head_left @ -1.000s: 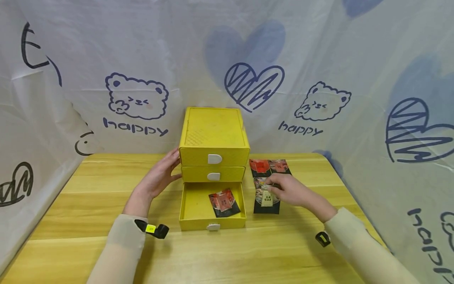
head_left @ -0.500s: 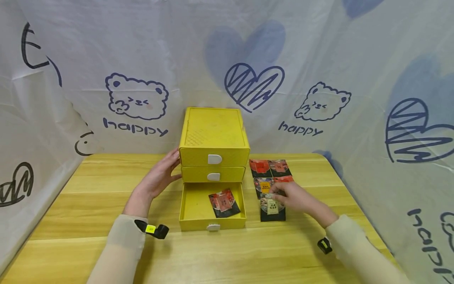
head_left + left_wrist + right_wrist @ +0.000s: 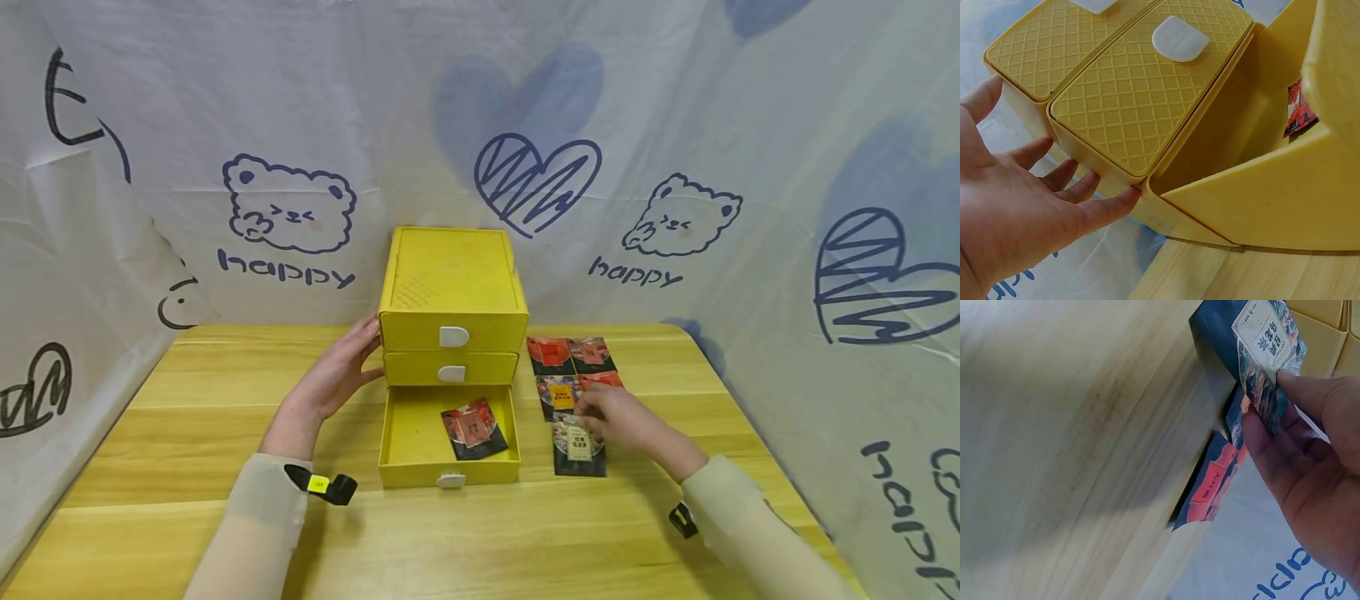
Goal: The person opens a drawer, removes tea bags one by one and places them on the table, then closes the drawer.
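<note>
My left hand [image 3: 337,375] rests its fingertips against the left side of a yellow drawer box [image 3: 457,271], fingers spread in the left wrist view. The box's bottom drawer [image 3: 408,425] is pulled out. Inside it lies a dark sachet with a red label [image 3: 474,429]. To the right of the box, my right hand [image 3: 630,425] pinches a sachet with a pale label [image 3: 1272,344] by one edge, between thumb and fingers. That sachet is tilted in the right wrist view; whether its lower edge touches the table I cannot tell.
Behind the held sachet, several more lie on the wooden table [image 3: 465,542]: a red one [image 3: 550,354], a pinkish-red one [image 3: 592,354], an orange-labelled one [image 3: 561,396], and another red one [image 3: 602,379] partly behind my hand. A printed cloth [image 3: 420,108] hangs behind the table.
My right hand has drawn the pale-labelled sachet toward me and slightly right, uncovering the orange-labelled one and part of a red one. My left hand and the drawer box stay put.
</note>
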The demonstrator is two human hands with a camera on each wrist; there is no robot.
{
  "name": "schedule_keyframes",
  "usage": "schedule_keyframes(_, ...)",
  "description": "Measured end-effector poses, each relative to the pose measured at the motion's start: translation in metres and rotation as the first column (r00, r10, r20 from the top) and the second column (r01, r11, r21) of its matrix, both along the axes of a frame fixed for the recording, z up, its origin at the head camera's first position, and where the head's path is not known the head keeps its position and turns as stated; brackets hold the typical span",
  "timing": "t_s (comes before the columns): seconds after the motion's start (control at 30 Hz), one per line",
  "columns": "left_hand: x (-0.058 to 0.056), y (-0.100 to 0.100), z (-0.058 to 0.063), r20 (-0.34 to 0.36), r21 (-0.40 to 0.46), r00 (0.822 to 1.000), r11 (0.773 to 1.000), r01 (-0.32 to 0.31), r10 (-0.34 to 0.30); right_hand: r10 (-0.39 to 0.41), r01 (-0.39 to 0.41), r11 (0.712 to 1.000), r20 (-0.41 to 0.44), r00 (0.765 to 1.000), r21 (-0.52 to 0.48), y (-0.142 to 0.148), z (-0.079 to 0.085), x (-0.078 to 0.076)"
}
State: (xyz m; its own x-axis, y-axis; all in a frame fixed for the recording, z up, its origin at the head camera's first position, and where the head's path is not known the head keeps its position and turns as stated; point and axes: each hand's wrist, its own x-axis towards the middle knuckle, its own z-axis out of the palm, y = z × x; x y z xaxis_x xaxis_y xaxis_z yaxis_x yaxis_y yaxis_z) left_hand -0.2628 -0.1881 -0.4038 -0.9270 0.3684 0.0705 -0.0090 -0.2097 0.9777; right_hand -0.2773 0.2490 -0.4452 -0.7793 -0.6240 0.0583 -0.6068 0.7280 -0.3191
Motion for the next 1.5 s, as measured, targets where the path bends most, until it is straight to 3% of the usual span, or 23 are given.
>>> schedule_keyframes(0.33,0.001,0.000,0.001,-0.008,-0.002,1.000,1.000,0.005,-0.005,0.044,-0.035,0.995,-0.095,0.995,0.091,-0.004,-0.005,-0.004)
schedule_keyframes(0.6,0.000,-0.001,-0.001,-0.014,-0.007,1.000,1.000,0.006,-0.006,0.026,-0.014,0.989,-0.081,0.996,0.145,-0.004,-0.010,-0.006)
schedule_keyframes(1.5,0.001,0.000,0.000,0.007,0.009,1.000,1.000,-0.005,0.005,0.030,-0.011,0.989,-0.127,0.991,0.149,-0.007,-0.016,-0.004)
